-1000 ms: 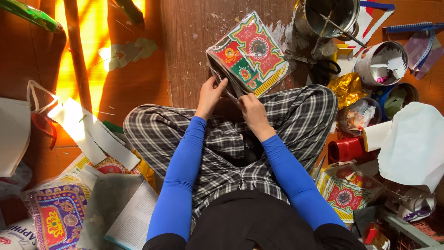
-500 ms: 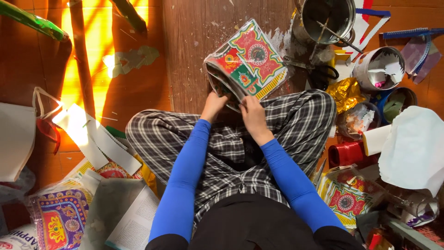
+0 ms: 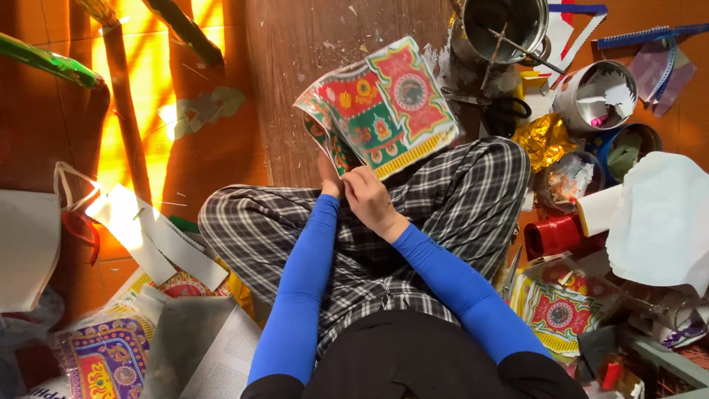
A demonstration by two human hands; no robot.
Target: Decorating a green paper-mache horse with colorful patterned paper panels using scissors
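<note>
From the head view, a person sits cross-legged on the wooden floor [image 3: 295,89]. The right hand [image 3: 369,201] and the left hand [image 3: 329,177] both pinch the bottom edge of a bright patterned paper [image 3: 380,107], held up over the knees. A metal pot [image 3: 496,26] stands just behind the paper.

Bright blue long sleeves [image 3: 303,295] cover both arms to the wrists, under a black top [image 3: 413,358]; the trousers [image 3: 450,199] are checked in black, grey and white.
</note>
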